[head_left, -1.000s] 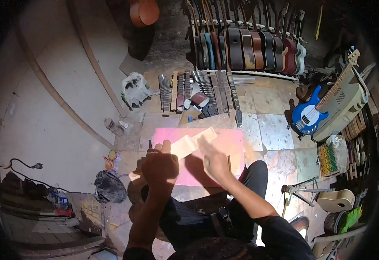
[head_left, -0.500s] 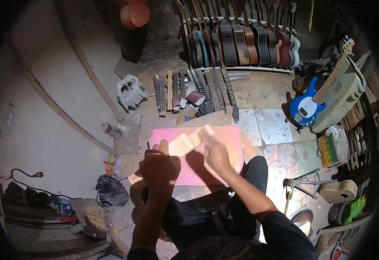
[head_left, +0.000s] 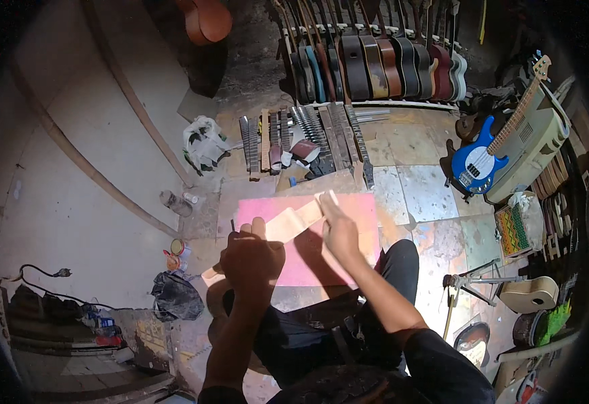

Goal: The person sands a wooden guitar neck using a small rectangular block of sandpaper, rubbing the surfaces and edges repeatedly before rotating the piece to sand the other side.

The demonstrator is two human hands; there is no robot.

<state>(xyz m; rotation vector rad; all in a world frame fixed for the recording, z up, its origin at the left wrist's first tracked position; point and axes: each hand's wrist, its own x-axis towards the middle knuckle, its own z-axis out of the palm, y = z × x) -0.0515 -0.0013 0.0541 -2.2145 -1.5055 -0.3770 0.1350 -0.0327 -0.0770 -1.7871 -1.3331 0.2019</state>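
A pale wooden piece (head_left: 286,225) with a stepped shape lies diagonally over a pink board (head_left: 355,236) in front of my crossed legs. My left hand (head_left: 251,259) is closed around its lower-left stretch, in shadow. At the piece's upper-right end is my right hand (head_left: 338,236), fingers bent and pressed together; whether they grip the wood or a small item on it, I cannot make out. Beyond the board, several guitar necks and metal strips (head_left: 265,141) lie side by side, with maroon rolls (head_left: 304,150) among them.
A rack of guitars (head_left: 389,67) stands at the back. A blue bass (head_left: 476,161) leans at right, above a folded stand (head_left: 476,283) and a small pale guitar (head_left: 527,296). Bamboo poles (head_left: 113,165) line the left, near a black plastic bag (head_left: 173,296) and cans (head_left: 179,252).
My right hand has shifted a little at the wood's far end, its fingers now further up. My left hand keeps its hold. The whole view has moved slightly.
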